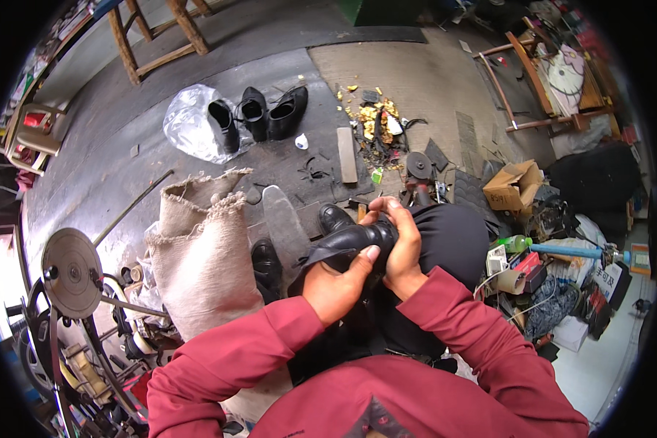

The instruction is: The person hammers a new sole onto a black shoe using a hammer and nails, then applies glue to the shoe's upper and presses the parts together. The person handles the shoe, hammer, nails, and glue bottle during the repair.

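Over my lap I hold a black leather shoe (337, 250). My left hand (333, 293) is at its near end, fingers hidden by the leather, thumb pressed on the outside. Cupped round the shoe's other end is my right hand (403, 254), fingers curled over the top. Whether the right hand grips a small piece as well, I cannot tell. A coarse tan cloth (208, 255) drapes my left leg. Beside it lies a flat grey sole-shaped plate (285, 223). The black shoes on my feet (265, 259) show below.
Several black shoes (252, 115) stand by a clear plastic bag (185, 128) ahead. A grey bar (347, 155), yellow scraps (376, 120) and a disc grinder (419, 166) lie farther right. A machine's round wheel (71, 271) rises left; a cardboard box (515, 188) and clutter are right.
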{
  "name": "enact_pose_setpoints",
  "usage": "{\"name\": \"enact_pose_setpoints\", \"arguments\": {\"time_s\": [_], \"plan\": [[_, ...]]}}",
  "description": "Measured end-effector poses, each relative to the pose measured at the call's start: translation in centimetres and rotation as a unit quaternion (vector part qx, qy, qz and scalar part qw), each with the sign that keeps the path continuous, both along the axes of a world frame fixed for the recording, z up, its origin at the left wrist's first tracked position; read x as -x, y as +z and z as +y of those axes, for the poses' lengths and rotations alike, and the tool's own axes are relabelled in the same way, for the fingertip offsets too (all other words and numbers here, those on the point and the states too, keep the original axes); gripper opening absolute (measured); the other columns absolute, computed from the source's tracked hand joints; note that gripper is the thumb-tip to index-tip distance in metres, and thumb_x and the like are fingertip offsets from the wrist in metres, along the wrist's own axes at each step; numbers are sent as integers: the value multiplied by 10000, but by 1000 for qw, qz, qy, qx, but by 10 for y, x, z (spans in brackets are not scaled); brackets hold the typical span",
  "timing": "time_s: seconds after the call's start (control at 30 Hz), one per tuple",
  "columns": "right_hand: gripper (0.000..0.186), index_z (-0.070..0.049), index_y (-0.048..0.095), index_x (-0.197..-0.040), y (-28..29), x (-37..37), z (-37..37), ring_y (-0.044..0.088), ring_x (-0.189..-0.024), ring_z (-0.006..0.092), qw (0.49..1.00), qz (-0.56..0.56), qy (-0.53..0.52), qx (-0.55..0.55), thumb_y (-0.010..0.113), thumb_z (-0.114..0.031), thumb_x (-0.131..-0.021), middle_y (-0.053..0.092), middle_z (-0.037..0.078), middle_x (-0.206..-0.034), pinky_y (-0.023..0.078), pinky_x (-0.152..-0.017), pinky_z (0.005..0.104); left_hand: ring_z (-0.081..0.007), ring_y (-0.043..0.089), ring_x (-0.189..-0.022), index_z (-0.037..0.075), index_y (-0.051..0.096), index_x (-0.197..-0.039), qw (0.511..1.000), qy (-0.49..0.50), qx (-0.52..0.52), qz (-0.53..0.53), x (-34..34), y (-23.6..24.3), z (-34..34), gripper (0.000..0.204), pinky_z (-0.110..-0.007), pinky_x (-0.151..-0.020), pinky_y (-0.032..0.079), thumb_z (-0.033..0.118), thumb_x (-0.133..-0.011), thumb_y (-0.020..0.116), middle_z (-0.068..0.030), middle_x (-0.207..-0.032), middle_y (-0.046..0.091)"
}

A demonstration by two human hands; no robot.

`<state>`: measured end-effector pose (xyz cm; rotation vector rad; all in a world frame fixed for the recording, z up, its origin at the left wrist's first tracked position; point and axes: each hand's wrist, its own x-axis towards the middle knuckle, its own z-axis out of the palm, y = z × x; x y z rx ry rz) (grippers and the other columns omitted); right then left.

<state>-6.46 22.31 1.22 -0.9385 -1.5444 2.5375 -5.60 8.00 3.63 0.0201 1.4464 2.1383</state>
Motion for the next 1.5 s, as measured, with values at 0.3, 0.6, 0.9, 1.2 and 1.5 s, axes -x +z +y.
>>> {"name": "enact_pose_setpoints", "arguments": {"time_s": [0.3, 0.6, 0.9, 1.2, 1.5], "plan": [[415, -49, 633, -1082, 12, -5, 3, 630, -797, 153, 996, -19, 20, 81, 504, -443, -1067, 629, 66, -879, 520, -766, 294, -146, 588, -1270, -35, 643, -1347, 998, 13, -31, -55, 1, 1, -1, 358, -315, -1102, 440, 141, -1036, 667, -96, -1422, 652], [536, -48, 634, -1040, 9, 6, 1, 624, -792, 146, 999, -44, 2, 3, 418, -536, -1089, 626, 57, -866, 514, -780, 286, -108, 654, -950, -17, 734, -1141, 997, 22, 21, -71, 13, 6, -1, 224, -292, -864, 525, 155, -1004, 690, -42, -1016, 752], [591, -24, 650, -1051, 16, 3, 2, 659, -787, 205, 991, -89, -31, 96, 532, -602, -1016, 658, 76, -886, 567, -768, 337, -56, 608, -685, 29, 723, -1009, 986, 32, -45, -160, 14, -6, -2, 176, -249, -582, 473, 200, -974, 700, 8, -834, 705], [571, -37, 640, -1037, 3, 6, 1, 647, -819, 200, 996, -69, -25, 59, 522, -596, -1025, 635, 63, -878, 556, -789, 335, -86, 645, -774, 7, 735, -1054, 987, 34, -17, -155, 14, 0, -2, 206, -274, -690, 519, 196, -987, 686, -25, -901, 732], [589, -16, 635, -1050, 12, 1, 0, 652, -890, 256, 990, -74, -27, 114, 519, -593, -1024, 628, 85, -893, 553, -867, 380, -113, 664, -867, -21, 729, -1097, 986, 58, -45, -153, 7, -3, -1, 246, -298, -795, 538, 194, -985, 687, -50, -984, 748]]}}
